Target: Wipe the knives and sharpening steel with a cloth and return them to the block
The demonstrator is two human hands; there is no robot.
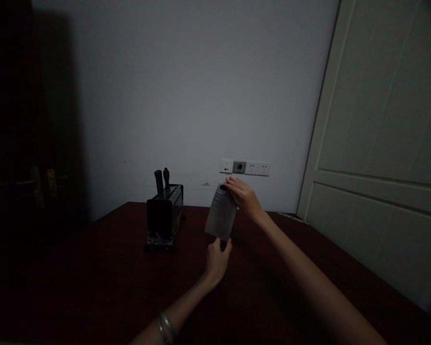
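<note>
In the head view a cleaver point(221, 213) with a broad grey blade is held up above the table, its blade pointing upward and slightly tilted. My left hand point(217, 261) is closed around its dark handle, which mostly hides in the fingers. At the blade's upper end, my right hand point(243, 195) has its fingers together against the top edge and right side, gripping it there. A small dark spot shows on the blade by those fingertips; I cannot make out what it is. Left of the hands stands a black knife block point(164, 215) with two dark handles sticking up.
The dark red table point(122, 282) runs back to a pale wall with a row of sockets point(251, 167). A light panelled door point(380, 143) rises on the right. On the dim left side is a dark door with a handle point(36, 184).
</note>
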